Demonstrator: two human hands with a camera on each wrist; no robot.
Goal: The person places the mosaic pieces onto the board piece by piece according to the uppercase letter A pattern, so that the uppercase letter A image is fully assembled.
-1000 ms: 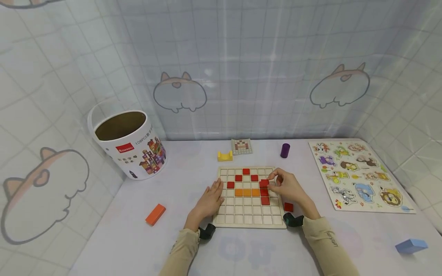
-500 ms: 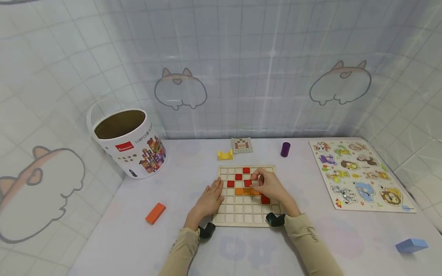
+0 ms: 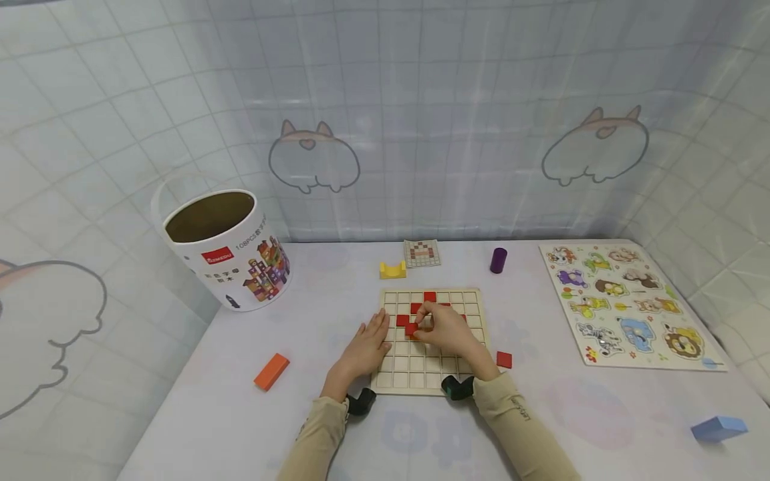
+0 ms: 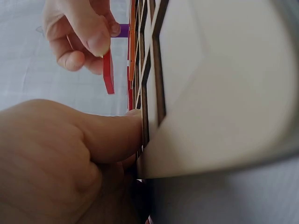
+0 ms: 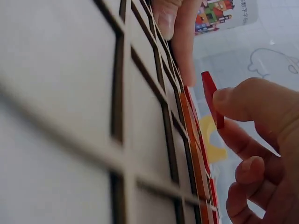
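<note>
A wooden grid board [image 3: 415, 374] lies mid-table with red tiles [image 3: 429, 296] set in its upper rows. My right hand [image 3: 428, 325] hovers over the board's middle and pinches a red square tile [image 3: 412, 328] between thumb and fingers. The wrist views show this tile [image 4: 108, 72] [image 5: 211, 98] held on edge a little above the board [image 4: 210, 93]. My left hand [image 3: 371, 341] rests flat against the board's left edge, thumb [image 4: 110, 135] pressing its rim. The orange tile row is mostly hidden under my right hand.
One loose red tile [image 3: 504, 359] lies right of the board. An orange block [image 3: 271, 371] and a white bucket [image 3: 225, 248] are at the left. Behind the board are a yellow block [image 3: 392, 270], pattern card [image 3: 421, 254] and purple cylinder [image 3: 497, 260]. At the right are an animal puzzle [image 3: 628, 304] and blue block [image 3: 718, 427].
My right hand has carried the red tile leftward from the board's right side to its middle. The left hand has stayed at the board's left edge.
</note>
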